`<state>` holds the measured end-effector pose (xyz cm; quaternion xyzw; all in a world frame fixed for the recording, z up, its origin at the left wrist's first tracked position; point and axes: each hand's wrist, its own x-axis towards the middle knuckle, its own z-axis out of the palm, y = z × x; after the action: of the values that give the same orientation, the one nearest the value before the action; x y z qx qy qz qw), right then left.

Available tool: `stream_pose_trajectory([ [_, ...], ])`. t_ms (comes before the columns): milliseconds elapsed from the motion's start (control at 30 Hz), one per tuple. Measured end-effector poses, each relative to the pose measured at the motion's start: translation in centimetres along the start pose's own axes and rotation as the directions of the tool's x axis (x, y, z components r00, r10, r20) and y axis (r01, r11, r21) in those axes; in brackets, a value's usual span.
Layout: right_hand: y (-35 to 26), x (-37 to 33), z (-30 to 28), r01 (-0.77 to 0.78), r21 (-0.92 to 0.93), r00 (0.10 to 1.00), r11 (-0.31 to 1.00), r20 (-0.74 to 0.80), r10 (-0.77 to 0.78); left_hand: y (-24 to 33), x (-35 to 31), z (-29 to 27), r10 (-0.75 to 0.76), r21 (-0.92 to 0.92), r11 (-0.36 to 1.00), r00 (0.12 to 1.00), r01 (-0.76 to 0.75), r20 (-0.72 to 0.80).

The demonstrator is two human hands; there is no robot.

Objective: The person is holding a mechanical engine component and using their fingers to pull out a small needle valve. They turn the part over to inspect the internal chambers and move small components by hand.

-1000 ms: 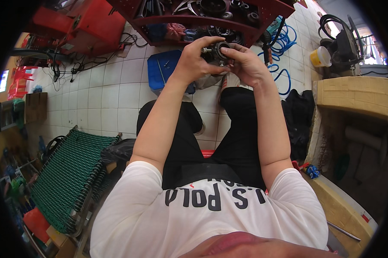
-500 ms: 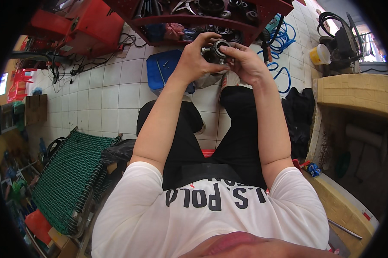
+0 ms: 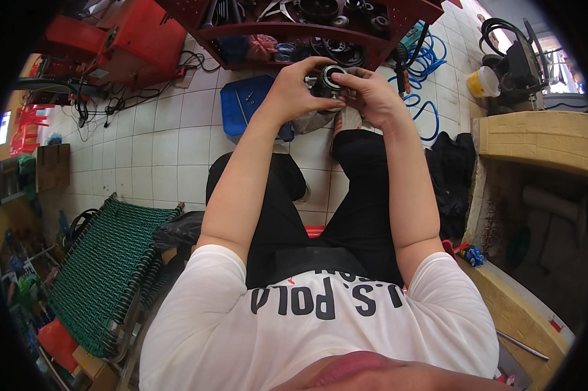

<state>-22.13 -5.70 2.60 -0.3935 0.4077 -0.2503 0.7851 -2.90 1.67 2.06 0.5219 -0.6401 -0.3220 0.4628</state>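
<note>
Between my two hands, out over the floor, is a dark metal part with a round, ring-shaped opening (image 3: 333,73) and small bolt-like studs on its side. My left hand (image 3: 296,90) curves around its left side, fingers behind and thumb along the bottom. My right hand (image 3: 370,92) grips it from the right, its thumb on the ring's edge. The far fingers are partly hidden. Just past my left forearm, a blue plastic box or lid (image 3: 232,104) lies on the tiles, with a thin metal rod (image 3: 241,106) and small hardware on it.
A dark red tool cart (image 3: 274,30) holding tools and round parts stands ahead. Blue hose (image 3: 430,58) coils at its right. Left are a red machine (image 3: 134,42) with cables and a green woven folding cot (image 3: 98,274). A white-and-yellow bucket (image 3: 483,83) sits far right.
The metal part has tilted a little and shifted slightly lower and left, its ring opening turned more upward. Both hands keep hold of it, and the left fingers have shifted slightly.
</note>
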Motion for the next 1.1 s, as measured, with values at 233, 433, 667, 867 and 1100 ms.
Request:
stream_pose_trajectory([
  [233,0.4,0.2,0.2,0.015,0.046,1.0,0.999,0.012,-0.016,-0.9,0.0,-0.1,0.011,0.028,1.0,1.0,-0.011,0.007],
  [433,0.7,0.6,1.1,-0.133,0.291,0.99,0.947,-0.006,0.141,-0.6,-0.3,-0.4,0.029,0.042,0.999,0.999,-0.028,-0.02],
  [667,1.5,1.6,0.6,-0.2,0.375,0.979,0.905,0.115,0.169,-0.4,-0.2,-0.3,0.059,-0.014,0.998,0.997,-0.059,-0.044],
  [867,-0.6,-0.4,1.2,-0.038,0.171,0.999,0.985,-0.017,0.041,-0.3,-0.2,-0.8,0.0,-0.081,0.997,0.992,-0.011,-0.128],
  [1100,-0.3,-0.5,1.3,0.256,-0.141,0.966,0.956,0.088,-0.245,-1.2,0.1,-1.4,0.056,-0.085,0.994,0.979,-0.073,-0.194],
])
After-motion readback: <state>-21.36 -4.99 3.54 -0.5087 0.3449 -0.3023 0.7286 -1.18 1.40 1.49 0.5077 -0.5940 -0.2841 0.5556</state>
